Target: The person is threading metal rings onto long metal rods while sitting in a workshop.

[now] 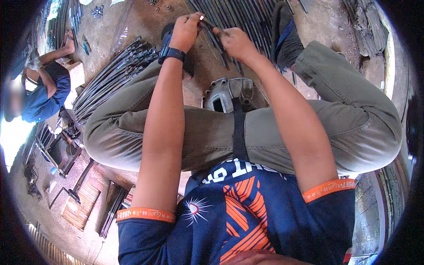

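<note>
Both my arms reach out over the floor beyond my crossed legs. My left hand (186, 31) is closed, with a wristband below it, around one end of a thin dark metal rod (208, 24). The rod's other end runs to my right hand (238, 43), whose thumb and fingers pinch it. What lies inside each palm is hidden. Just past and under my hands lies a row of long dark metal rods (243, 20), side by side on the floor. A grey cast metal housing (216, 90) with a rectangular opening sits between my legs, nearer to me.
Another heap of dark rods (112, 77) lies beside my left knee. Pliers (85, 45) and small nuts (97, 11) are on the floor at far left. A co-worker in a blue shirt (53, 92) sits at the left. A bundle of thin sticks (81, 203) lies lower left.
</note>
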The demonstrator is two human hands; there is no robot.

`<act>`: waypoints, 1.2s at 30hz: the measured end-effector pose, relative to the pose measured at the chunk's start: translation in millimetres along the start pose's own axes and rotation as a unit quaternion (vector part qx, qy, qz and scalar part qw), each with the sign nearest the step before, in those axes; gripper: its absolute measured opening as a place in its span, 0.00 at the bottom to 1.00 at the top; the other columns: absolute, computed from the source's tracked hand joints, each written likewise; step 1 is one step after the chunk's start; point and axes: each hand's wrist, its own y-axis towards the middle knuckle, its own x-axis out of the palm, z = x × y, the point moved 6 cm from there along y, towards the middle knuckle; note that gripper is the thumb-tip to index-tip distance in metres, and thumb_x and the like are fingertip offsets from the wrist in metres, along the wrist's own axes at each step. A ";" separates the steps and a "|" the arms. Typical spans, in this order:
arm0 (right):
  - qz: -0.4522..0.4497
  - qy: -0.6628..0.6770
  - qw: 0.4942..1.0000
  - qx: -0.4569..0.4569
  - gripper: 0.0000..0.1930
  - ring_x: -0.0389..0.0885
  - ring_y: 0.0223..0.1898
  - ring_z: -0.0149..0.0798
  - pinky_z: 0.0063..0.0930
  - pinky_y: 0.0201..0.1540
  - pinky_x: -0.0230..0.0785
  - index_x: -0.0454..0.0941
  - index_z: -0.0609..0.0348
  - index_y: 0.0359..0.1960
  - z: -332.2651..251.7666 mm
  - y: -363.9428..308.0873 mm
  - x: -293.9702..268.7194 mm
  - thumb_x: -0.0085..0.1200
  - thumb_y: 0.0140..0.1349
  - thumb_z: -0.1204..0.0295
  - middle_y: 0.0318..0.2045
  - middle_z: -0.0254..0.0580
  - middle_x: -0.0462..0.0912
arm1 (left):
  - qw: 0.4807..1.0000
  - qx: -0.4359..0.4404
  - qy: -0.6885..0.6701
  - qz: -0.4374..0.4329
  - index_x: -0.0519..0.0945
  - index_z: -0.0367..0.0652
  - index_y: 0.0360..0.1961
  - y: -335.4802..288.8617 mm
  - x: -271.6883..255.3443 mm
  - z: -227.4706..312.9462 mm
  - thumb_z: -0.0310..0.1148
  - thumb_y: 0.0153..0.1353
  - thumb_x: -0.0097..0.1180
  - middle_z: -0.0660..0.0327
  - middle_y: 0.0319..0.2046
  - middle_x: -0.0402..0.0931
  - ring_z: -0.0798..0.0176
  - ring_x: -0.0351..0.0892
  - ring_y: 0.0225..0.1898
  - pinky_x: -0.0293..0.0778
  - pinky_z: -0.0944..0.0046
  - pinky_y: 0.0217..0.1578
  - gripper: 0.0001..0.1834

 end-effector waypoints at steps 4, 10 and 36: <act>0.100 -0.114 0.988 0.012 0.18 0.76 0.34 0.60 0.47 0.38 0.68 0.77 0.63 0.29 -12.4 -9.9 -11.0 0.41 0.61 0.60 0.25 0.62 0.77 | 0.965 0.013 0.252 0.073 0.80 0.32 0.25 -0.5 -5.1 21.2 0.56 0.57 0.42 0.39 0.28 0.76 0.39 0.76 0.35 0.71 0.48 0.37 0.32; 0.063 -0.210 0.972 0.083 0.13 0.78 0.37 0.59 0.48 0.42 0.69 0.77 0.63 0.30 -23.3 -19.6 -9.1 0.44 0.56 0.66 0.31 0.62 0.78 | 0.946 0.003 0.309 0.098 0.80 0.32 0.25 7.9 6.1 22.8 0.54 0.54 0.44 0.38 0.30 0.76 0.38 0.76 0.38 0.72 0.49 0.41 0.30; -0.001 -0.023 0.999 -0.024 0.25 0.77 0.28 0.54 0.40 0.33 0.67 0.75 0.68 0.24 15.1 11.4 -7.7 0.43 0.62 0.53 0.22 0.58 0.78 | 0.992 0.125 0.010 -0.011 0.74 0.34 0.27 5.7 12.9 20.8 0.48 0.60 0.49 0.57 0.18 0.70 0.64 0.65 0.21 0.63 0.62 0.25 0.23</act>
